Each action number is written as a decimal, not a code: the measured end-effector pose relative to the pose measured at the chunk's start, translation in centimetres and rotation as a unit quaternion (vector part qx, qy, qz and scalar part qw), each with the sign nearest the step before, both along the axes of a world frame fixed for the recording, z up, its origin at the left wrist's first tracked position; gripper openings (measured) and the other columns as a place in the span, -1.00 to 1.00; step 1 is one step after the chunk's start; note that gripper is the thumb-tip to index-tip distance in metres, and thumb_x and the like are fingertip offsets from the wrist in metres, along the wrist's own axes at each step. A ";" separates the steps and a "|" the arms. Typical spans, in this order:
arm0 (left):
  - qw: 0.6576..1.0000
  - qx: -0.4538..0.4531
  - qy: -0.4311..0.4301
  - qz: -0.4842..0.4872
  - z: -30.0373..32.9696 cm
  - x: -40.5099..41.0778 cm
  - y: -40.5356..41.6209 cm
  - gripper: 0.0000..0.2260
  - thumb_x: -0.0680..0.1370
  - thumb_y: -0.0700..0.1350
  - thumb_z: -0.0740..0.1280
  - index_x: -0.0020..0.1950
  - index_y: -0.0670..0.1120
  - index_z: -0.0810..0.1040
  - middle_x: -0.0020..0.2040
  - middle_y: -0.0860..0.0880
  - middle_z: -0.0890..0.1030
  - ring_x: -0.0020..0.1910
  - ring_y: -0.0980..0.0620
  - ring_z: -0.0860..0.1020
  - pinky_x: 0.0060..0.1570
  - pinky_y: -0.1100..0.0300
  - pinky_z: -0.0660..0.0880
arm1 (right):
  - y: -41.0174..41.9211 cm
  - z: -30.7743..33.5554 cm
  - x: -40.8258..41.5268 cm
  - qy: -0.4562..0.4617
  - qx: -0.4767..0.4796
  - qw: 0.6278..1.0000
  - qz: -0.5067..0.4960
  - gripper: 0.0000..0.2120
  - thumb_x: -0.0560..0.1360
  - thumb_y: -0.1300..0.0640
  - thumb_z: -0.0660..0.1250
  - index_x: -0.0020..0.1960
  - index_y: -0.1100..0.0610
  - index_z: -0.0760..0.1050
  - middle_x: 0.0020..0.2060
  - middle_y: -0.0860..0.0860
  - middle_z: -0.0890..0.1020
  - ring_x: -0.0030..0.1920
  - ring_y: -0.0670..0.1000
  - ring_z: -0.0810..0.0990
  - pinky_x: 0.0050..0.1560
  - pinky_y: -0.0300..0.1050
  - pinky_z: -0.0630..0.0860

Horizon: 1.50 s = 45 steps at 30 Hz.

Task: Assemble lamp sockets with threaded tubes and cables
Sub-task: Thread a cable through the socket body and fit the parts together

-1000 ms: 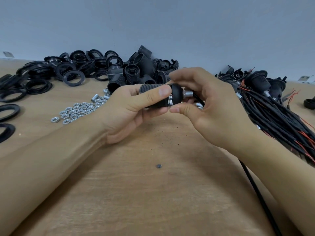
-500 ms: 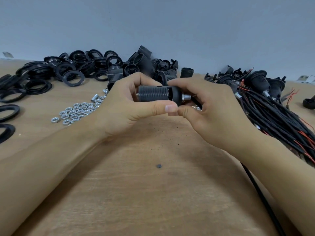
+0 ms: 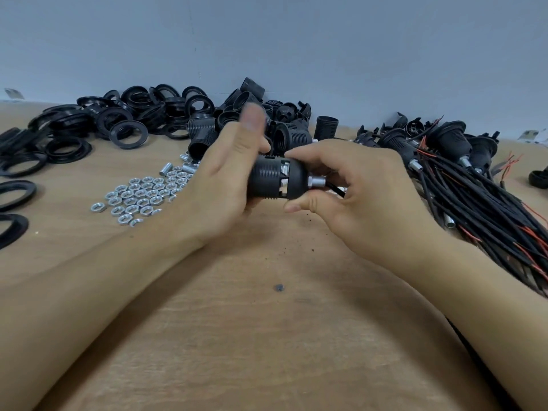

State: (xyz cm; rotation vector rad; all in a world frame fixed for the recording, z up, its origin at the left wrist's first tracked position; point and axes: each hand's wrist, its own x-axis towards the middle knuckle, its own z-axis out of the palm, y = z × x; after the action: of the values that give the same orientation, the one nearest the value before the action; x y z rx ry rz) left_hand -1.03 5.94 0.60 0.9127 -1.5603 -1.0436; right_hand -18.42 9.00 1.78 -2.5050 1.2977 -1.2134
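A black lamp socket (image 3: 267,180) lies sideways in the air over the wooden table, between both hands. My left hand (image 3: 219,185) holds its ribbed threaded sleeve from the left, fingers hidden behind it and thumb lifted and blurred. My right hand (image 3: 370,197) pinches the socket's smooth cap (image 3: 296,179) between forefinger and thumb. A short metal threaded tube (image 3: 316,183) sticks out of the cap to the right. From the tube a black cable (image 3: 336,189) runs under my right palm.
Black rings (image 3: 127,126) are heaped at the back left, and loose threaded sleeves (image 3: 225,120) at the back centre. Several metal nuts (image 3: 139,198) and short tubes (image 3: 166,169) lie left of my hands. A bundle of cabled sockets (image 3: 474,188) fills the right side. A small dark bit (image 3: 279,287) lies on the table.
My left thumb has lifted off the sleeve and swung upward, and the left hand has turned round the socket. The right hand keeps its pinch on the cap.
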 end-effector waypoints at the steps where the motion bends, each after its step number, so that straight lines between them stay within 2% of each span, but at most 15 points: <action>1: 1.000 0.014 0.016 0.018 0.0 -0.1 -0.1 -0.53 0.50 0.39 -0.03 -0.15 0.07 0.46 -0.47 0.05 0.41 -0.62 0.15 0.35 -0.63 0.36 0.25 | 0.1 -0.1 0.2 0.001 -0.008 1.000 -0.001 -0.64 0.37 0.12 0.55 0.14 0.15 0.62 -0.10 -0.04 0.68 -0.08 -0.05 0.60 -0.03 -0.08 0.52; 4: 0.998 0.019 0.016 0.049 -0.1 -0.1 0.0 -0.47 0.50 0.38 -0.12 -0.23 0.13 0.52 -0.43 0.02 0.45 -0.60 0.16 0.39 -0.63 0.36 0.28 | 0.4 -0.2 0.5 0.007 -0.018 1.000 -0.007 -0.62 0.37 0.07 0.53 0.15 0.16 0.62 -0.10 -0.05 0.68 -0.09 -0.08 0.59 -0.02 -0.14 0.50; 8: 0.995 -0.006 -0.004 0.103 -0.6 -0.5 0.1 -0.47 0.52 0.37 -0.13 -0.19 0.12 0.52 -0.38 0.04 0.49 -0.51 0.14 0.42 -0.51 0.31 0.34 | 0.6 -0.3 0.7 0.023 -0.036 0.999 -0.026 -0.62 0.36 0.09 0.54 0.14 0.20 0.63 -0.12 -0.01 0.70 -0.10 -0.02 0.64 -0.04 -0.10 0.51; 10: 0.992 -0.020 -0.016 0.125 -0.7 -0.8 0.2 -0.49 0.53 0.36 -0.11 -0.14 0.09 0.50 -0.26 -0.01 0.52 -0.39 0.06 0.44 -0.36 0.17 0.35 | 0.6 -0.3 0.6 0.029 -0.040 0.998 -0.035 -0.63 0.37 0.12 0.54 0.13 0.22 0.63 -0.12 0.01 0.70 -0.10 0.01 0.65 -0.06 -0.05 0.54; 12: 0.991 -0.025 -0.017 0.130 -0.8 -1.0 0.3 -0.50 0.54 0.34 -0.10 -0.10 0.07 0.50 -0.23 -0.03 0.52 -0.35 0.01 0.42 -0.31 0.08 0.32 | 0.7 -0.2 0.6 0.040 -0.047 0.997 -0.036 -0.64 0.37 0.13 0.53 0.13 0.23 0.63 -0.15 0.02 0.70 -0.13 0.03 0.64 -0.14 -0.07 0.55; 17: 0.994 -0.041 -0.010 0.096 -0.4 -0.7 0.9 -0.54 0.60 0.20 -0.05 0.04 -0.05 0.53 -0.35 0.07 0.47 -0.48 0.16 0.40 -0.47 0.33 0.31 | 1.0 -0.1 0.7 0.071 -0.080 0.994 -0.024 -0.67 0.38 0.17 0.47 0.09 0.29 0.63 -0.24 0.08 0.66 -0.24 0.12 0.59 -0.24 0.04 0.54; 21: 0.985 -0.090 -0.076 0.126 -0.4 -0.7 1.4 -0.70 0.69 0.02 -0.02 0.15 -0.03 0.48 -0.23 0.09 0.45 -0.32 0.09 0.42 -0.35 0.21 0.27 | 1.2 0.0 0.6 0.100 -0.119 0.988 -0.022 -0.68 0.38 0.19 0.44 0.07 0.34 0.62 -0.24 0.14 0.66 -0.25 0.18 0.61 -0.26 0.07 0.57; 24: 0.984 -0.079 -0.072 0.144 -0.3 -1.0 1.7 -0.63 0.64 0.10 -0.05 0.12 0.00 0.49 -0.27 0.10 0.44 -0.34 0.09 0.40 -0.34 0.18 0.27 | 1.4 0.0 0.6 0.119 -0.130 0.984 -0.031 -0.73 0.39 0.22 0.44 0.03 0.35 0.61 -0.29 0.14 0.62 -0.30 0.19 0.57 -0.30 0.05 0.55; 29: 0.974 -0.090 -0.104 0.179 -0.5 -1.3 1.8 -0.67 0.68 0.04 -0.05 0.11 -0.03 0.48 -0.27 0.10 0.43 -0.31 0.07 0.43 -0.31 0.17 0.28 | 1.4 0.0 0.5 0.160 -0.122 0.978 -0.046 -0.83 0.40 0.25 0.45 -0.09 0.35 0.60 -0.36 0.12 0.57 -0.36 0.17 0.53 -0.34 -0.01 0.48; 32: 0.982 -0.038 -0.088 0.161 -0.5 -1.3 1.4 -0.63 0.71 0.04 -0.03 0.05 -0.06 0.53 -0.33 0.09 0.43 -0.37 0.08 0.40 -0.39 0.16 0.28 | 1.6 0.1 0.6 0.174 -0.096 0.979 -0.047 -0.80 0.40 0.20 0.45 -0.09 0.34 0.60 -0.35 0.10 0.56 -0.36 0.14 0.50 -0.34 -0.01 0.45; 34: 0.993 0.080 -0.012 0.089 -0.5 -1.1 1.0 -0.58 0.72 0.05 -0.03 -0.03 -0.11 0.54 -0.51 0.07 0.38 -0.57 0.12 0.30 -0.54 0.30 0.21 | 1.5 0.4 0.6 0.166 -0.057 0.984 -0.031 -0.75 0.42 0.14 0.45 0.01 0.30 0.62 -0.33 0.05 0.54 -0.33 0.07 0.45 -0.29 -0.05 0.43; 36: 0.983 0.181 0.033 0.011 -0.2 -1.0 0.9 -0.55 0.71 0.11 -0.01 -0.08 -0.12 0.53 -0.61 0.03 0.25 -0.66 0.11 0.15 -0.54 0.41 0.13 | 1.3 0.9 0.2 0.153 -0.006 0.988 -0.005 -0.70 0.43 0.07 0.45 0.08 0.23 0.62 -0.28 0.00 0.54 -0.28 0.00 0.43 -0.22 -0.10 0.37; 42: 0.955 0.280 -0.049 -0.084 0.3 -0.3 0.7 -0.47 0.62 0.32 0.03 -0.16 -0.12 0.42 -0.57 0.02 0.14 -0.60 0.09 0.06 -0.56 0.41 0.07 | 0.4 1.0 -0.7 0.162 0.049 0.986 0.009 -0.76 0.48 0.01 0.43 -0.08 0.21 0.57 -0.35 -0.05 0.51 -0.30 -0.04 0.40 -0.24 -0.16 0.31; 44: 0.942 0.308 -0.053 -0.124 1.0 -0.4 0.3 -0.51 0.62 0.28 0.06 -0.26 -0.09 0.33 -0.56 0.02 0.15 -0.62 0.11 0.06 -0.62 0.42 0.04 | 0.4 0.8 -0.8 0.146 0.076 0.986 0.008 -0.73 0.48 -0.06 0.39 -0.06 0.15 0.58 -0.38 -0.06 0.54 -0.31 -0.05 0.45 -0.25 -0.19 0.37; 45: 0.941 0.297 -0.067 -0.149 1.2 -0.1 0.3 -0.56 0.64 0.20 0.09 -0.27 -0.10 0.30 -0.55 0.01 0.18 -0.67 0.11 0.07 -0.69 0.38 0.02 | 0.3 0.8 -0.9 0.134 0.098 0.986 0.008 -0.72 0.46 -0.10 0.36 -0.04 0.11 0.60 -0.37 -0.04 0.57 -0.30 -0.06 0.50 -0.21 -0.12 0.45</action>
State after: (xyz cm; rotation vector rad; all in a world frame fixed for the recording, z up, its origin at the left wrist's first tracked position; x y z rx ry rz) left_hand -1.10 6.29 1.76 1.1900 -1.5464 -1.7618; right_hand -19.29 9.34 2.62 -2.5903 1.3717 -0.7213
